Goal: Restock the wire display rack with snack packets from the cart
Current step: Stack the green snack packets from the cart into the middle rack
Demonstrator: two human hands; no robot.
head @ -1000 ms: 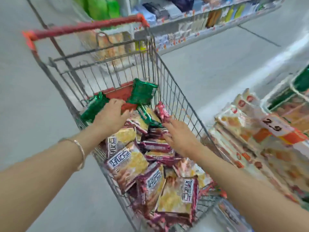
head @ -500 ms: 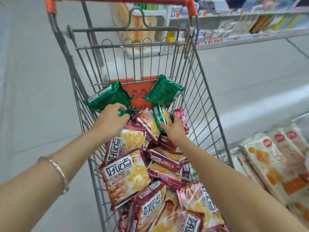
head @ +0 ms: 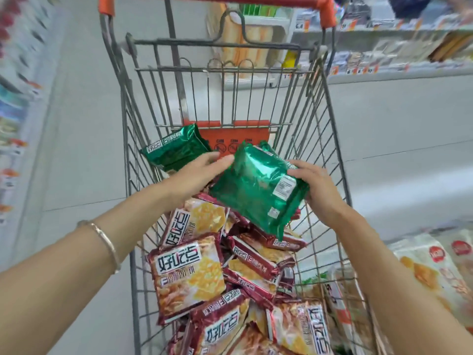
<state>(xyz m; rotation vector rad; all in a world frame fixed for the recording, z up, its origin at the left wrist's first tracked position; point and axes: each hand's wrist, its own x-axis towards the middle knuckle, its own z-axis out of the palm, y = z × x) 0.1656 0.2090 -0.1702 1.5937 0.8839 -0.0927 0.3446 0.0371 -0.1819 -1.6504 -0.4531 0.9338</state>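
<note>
A wire shopping cart [head: 327, 11] with an orange handle stands in front of me. Several maroon-and-yellow snack packets [head: 189, 275] are piled in it. Above the pile is a green snack packet [head: 256, 190], label side up. My right hand [head: 317, 188] grips its right edge, and the fingers of my left hand [head: 199, 172] hold its upper left corner. A second green packet [head: 174, 147] leans against the cart's back left wall, just beyond my left hand and apart from it.
White-and-orange snack packets [head: 430, 272] fill a display at lower right, beside the cart. Store shelves [head: 409, 55] run along the far right and a blurred shelf [head: 15, 98] along the left. A white stand with pale packets [head: 245, 47] is beyond the cart. Grey floor surrounds it.
My right hand left the pile and lifted a green packet from the cart's back. My left hand let go of the other green packet and moved right onto the lifted one.
</note>
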